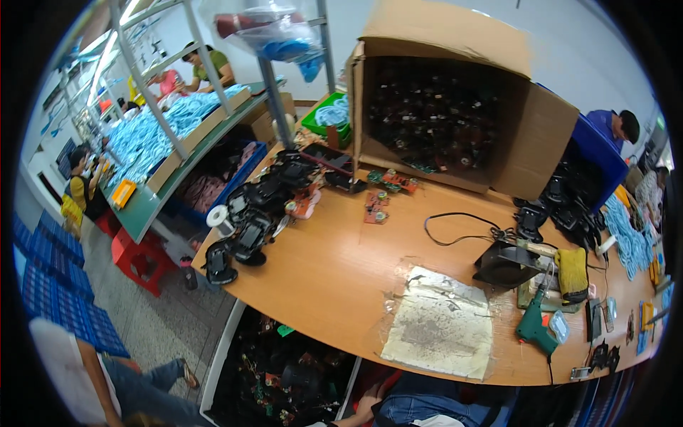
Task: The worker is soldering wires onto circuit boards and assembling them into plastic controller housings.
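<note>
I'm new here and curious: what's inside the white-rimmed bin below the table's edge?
The bin holds a jumble of dark parts, with small reddish pieces and a green piece among them. Whatever lies under that top layer is covered.

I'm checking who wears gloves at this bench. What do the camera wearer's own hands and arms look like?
Only the left hand shows, small and partly cut off at the lower edge. It looks bare, with no glove visible; rings or markings are too small to tell. I can't make out a sleeve. The right hand is out of view.
</note>
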{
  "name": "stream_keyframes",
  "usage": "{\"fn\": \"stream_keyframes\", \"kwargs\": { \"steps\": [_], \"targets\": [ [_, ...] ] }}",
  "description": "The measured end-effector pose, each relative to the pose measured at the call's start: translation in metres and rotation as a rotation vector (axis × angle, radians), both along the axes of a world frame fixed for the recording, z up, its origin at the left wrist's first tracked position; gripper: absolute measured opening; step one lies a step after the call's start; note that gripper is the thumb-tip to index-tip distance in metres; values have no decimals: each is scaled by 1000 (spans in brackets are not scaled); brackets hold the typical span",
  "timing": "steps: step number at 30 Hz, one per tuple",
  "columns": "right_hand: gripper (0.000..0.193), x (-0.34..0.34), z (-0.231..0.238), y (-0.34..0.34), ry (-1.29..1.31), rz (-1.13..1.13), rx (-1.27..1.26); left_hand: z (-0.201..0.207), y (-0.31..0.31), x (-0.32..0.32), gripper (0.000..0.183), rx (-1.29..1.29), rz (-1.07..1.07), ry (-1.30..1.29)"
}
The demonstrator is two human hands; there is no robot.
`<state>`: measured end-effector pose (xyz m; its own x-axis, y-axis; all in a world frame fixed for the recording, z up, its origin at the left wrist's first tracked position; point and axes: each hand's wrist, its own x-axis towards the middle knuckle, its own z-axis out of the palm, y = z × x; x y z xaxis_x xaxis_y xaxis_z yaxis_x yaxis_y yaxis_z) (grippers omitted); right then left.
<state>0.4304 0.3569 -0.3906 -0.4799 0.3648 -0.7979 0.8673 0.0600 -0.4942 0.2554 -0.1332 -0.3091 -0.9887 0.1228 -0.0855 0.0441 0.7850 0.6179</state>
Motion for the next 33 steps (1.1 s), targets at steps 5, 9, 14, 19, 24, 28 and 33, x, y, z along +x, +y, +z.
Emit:
{"fn": "stream_keyframes", "kwargs": {
  "steps": [5, 9, 14, 19, 24, 28, 33],
  "targets": [
    [21, -41, -10, -41, 70, 283, -15, 34, -4, -13, 39, 74, -49, -5],
    [22, -41, 24, -64, 103, 398, 33, 61, 5, -26, 36, 177, -204, -30],
    [24, 13, 72, -100, 93, 376, 137, 92, 19, -48, 33, 322, -571, -107],
    [28, 45, 86, -106, 84, 367, 250, 127, 49, -90, 30, 431, -933, -166],
    [32, 62, 63, -65, 40, 493, 323, 169, 79, -124, 27, 507, -1160, -239],
    [40, -49, 161, -13, -11, 558, 353, 197, 87, -140, 25, 528, -1194, -314],
    [46, -174, 398, 22, -77, 849, 163, 237, 108, -146, 23, 571, -1184, -410]
  ]
}}
